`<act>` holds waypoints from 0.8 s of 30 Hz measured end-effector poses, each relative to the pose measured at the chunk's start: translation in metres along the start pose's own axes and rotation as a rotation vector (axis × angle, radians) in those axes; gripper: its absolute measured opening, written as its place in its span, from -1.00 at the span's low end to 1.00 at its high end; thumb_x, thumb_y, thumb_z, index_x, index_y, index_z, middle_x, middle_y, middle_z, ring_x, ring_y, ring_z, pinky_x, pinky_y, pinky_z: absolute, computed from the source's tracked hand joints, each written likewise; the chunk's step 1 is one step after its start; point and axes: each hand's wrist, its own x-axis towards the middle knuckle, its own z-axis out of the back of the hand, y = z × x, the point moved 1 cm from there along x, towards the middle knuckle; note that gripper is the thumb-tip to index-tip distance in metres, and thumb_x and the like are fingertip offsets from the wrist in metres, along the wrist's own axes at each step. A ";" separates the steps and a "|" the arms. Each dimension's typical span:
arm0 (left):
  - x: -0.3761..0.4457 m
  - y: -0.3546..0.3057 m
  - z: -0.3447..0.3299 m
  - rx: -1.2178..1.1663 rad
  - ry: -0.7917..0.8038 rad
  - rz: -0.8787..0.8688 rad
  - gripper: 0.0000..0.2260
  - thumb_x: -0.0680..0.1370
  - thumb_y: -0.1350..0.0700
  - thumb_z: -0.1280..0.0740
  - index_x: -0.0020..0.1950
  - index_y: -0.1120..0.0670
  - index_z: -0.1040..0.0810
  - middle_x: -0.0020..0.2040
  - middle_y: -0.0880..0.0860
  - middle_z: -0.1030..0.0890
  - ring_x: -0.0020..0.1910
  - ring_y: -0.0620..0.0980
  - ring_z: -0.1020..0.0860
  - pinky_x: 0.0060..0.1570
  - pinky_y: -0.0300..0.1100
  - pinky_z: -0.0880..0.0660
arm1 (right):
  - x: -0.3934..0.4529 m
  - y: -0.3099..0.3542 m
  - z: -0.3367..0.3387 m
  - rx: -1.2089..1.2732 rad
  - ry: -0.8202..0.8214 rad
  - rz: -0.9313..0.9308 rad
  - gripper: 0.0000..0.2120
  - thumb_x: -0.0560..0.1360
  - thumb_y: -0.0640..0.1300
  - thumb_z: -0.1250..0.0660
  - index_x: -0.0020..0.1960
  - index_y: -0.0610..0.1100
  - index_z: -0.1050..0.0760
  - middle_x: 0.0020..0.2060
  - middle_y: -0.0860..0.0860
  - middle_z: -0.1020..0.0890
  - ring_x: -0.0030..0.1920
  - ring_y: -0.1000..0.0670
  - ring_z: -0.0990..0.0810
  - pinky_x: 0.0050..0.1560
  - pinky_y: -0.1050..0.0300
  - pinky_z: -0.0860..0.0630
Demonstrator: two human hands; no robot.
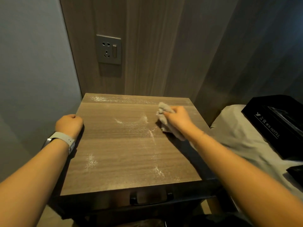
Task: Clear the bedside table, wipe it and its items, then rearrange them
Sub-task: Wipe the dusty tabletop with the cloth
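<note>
The wooden bedside table (124,151) fills the middle of the view, its top bare of items and streaked with white dust. My right hand (177,117) grips a crumpled grey cloth (164,110) and presses it on the table's far right part. My left hand (69,122), fingers curled into a fist, rests against the table's left edge. A white watch band sits on that wrist.
A black hotel-branded tissue box (275,123) lies on the white bed (242,138) to the right, with another dark item (296,173) below it. A wall socket (109,49) is on the wood panel behind. A black drawer handle (151,198) is on the table's front.
</note>
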 end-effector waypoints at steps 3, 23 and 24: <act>0.001 0.001 -0.001 -0.018 -0.007 0.016 -0.84 0.47 0.25 -0.14 -0.31 0.21 -0.40 -0.32 0.33 -0.40 -0.33 0.14 -0.31 -0.31 -0.06 -0.24 | 0.033 -0.017 0.063 -0.138 -0.293 -0.058 -0.82 0.52 -0.12 -0.29 -0.18 -0.15 -0.61 -0.33 -0.01 -0.60 -0.28 0.01 -0.57 -0.36 0.20 -0.45; -0.007 -0.004 0.005 -0.111 -0.002 0.061 -0.92 0.37 0.24 -0.13 -0.32 0.10 -0.31 -0.36 0.18 -0.28 -0.34 0.07 -0.22 -0.32 -0.07 -0.18 | 0.042 -0.013 0.018 -0.046 0.084 -0.002 -0.82 0.55 -0.11 -0.29 -0.17 -0.11 -0.60 -0.29 -0.08 -0.66 -0.25 -0.05 -0.62 -0.21 -0.01 -0.56; -0.006 -0.004 0.004 -0.110 -0.003 0.054 -0.89 0.39 0.25 -0.13 -0.33 0.11 -0.30 -0.37 0.18 -0.27 -0.35 0.07 -0.22 -0.32 -0.08 -0.17 | 0.051 -0.019 0.037 -0.033 -0.039 -0.005 -0.82 0.53 -0.06 -0.31 -0.16 -0.10 -0.63 -0.28 -0.07 -0.68 -0.23 -0.06 -0.65 -0.18 -0.05 -0.60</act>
